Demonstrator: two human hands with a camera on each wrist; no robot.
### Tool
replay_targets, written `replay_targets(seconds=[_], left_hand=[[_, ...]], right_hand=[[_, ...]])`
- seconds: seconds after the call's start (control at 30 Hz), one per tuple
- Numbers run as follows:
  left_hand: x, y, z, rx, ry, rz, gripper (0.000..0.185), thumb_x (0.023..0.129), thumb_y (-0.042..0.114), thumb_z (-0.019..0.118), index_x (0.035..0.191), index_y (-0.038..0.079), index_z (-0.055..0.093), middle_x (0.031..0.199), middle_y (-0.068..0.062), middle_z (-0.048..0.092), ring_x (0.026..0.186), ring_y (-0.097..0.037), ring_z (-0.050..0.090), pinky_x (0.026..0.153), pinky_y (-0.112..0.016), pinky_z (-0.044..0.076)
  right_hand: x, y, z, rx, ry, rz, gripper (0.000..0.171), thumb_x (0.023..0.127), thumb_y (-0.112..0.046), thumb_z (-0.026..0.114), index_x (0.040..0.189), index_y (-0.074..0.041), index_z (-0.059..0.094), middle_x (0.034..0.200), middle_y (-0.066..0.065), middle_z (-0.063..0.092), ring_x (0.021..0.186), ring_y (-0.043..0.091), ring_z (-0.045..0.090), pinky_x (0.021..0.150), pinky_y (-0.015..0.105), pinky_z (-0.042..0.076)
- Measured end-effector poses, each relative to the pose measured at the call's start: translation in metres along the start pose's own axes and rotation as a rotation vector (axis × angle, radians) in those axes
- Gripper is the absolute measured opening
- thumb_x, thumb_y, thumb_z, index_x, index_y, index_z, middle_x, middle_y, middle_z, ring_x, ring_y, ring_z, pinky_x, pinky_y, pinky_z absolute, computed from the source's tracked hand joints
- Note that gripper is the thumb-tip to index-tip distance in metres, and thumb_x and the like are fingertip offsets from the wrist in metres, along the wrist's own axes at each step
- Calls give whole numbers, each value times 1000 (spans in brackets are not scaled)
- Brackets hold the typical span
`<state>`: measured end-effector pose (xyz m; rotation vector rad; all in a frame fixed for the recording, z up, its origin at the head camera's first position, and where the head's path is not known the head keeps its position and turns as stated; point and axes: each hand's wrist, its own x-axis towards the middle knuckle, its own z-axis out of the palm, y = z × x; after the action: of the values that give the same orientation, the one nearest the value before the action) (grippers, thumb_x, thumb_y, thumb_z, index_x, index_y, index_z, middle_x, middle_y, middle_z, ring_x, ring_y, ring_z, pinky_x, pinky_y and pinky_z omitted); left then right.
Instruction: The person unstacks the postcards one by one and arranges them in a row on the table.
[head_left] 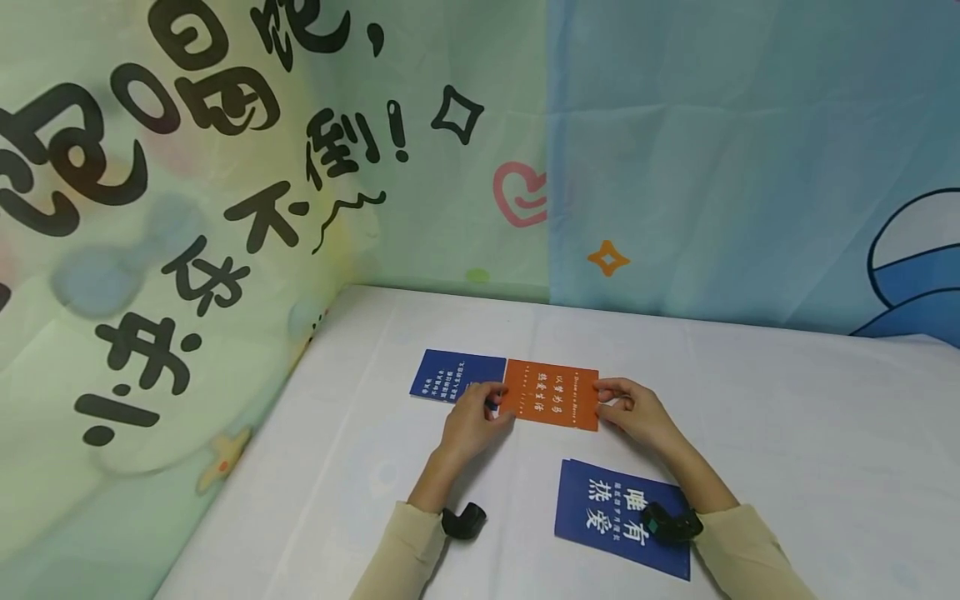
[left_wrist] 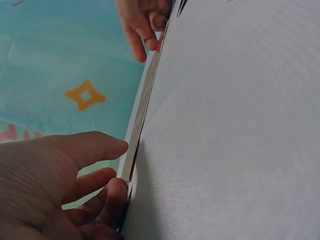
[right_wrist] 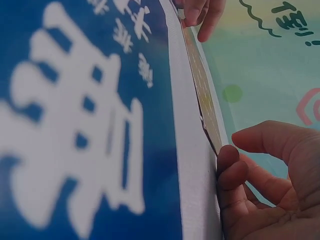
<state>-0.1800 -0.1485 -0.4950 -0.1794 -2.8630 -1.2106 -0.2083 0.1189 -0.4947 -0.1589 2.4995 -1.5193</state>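
On the white table, both hands pinch the orange card.

Two blue cards lie on a white table before cartoon-printed backdrops.

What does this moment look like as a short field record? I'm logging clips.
surface: white table
left hand: pinches orange card at its left edge
right hand: pinches the same card at its right edge
far blue card: flat, beside orange card's left edge
near blue card: flat, partly under right wrist
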Motion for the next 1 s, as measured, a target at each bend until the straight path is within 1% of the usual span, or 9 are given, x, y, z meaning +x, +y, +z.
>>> replay_targets(seconds=[0.23,0.43,0.6,0.77,1.0], left_hand=[[-1,2,0,-12,13,17,36,85,16,73,118,4,66,96,-5,58,74,-10,47,62,-22,37],[-1,1,0,-53,38,18,31,85,14,72,114,4,68,96,-6,60,71,-9,47,61,-21,39],[-2,2,1,-67,35,9,30,86,15,72,114,4,68,94,-5,59,69,-8,46,61,-20,39],[-1,3,3,-86,32,36,27,87,13,71,112,3,68,91,-4,58,68,-8,46,59,-20,39],[-3,6,3,-122,35,91,26,87,10,71,111,1,67,90,-4,59,73,-11,49,64,-20,43]], right_hand=[[-5,-3,-3,34,-11,-6,45,90,-9,65,129,8,53,106,19,59,63,10,50,55,22,45],[-8,-3,-4,27,-6,11,44,90,-9,65,129,8,54,102,16,59,63,11,50,54,23,45],[-11,-1,-6,20,-4,15,42,91,-8,64,129,7,54,101,14,59,64,11,52,54,23,46],[-15,1,-11,23,13,13,40,92,-9,63,128,6,55,101,14,59,64,12,55,54,24,46],[-24,5,-19,36,24,9,37,94,-10,62,127,6,56,101,15,60,64,12,56,54,24,47]])
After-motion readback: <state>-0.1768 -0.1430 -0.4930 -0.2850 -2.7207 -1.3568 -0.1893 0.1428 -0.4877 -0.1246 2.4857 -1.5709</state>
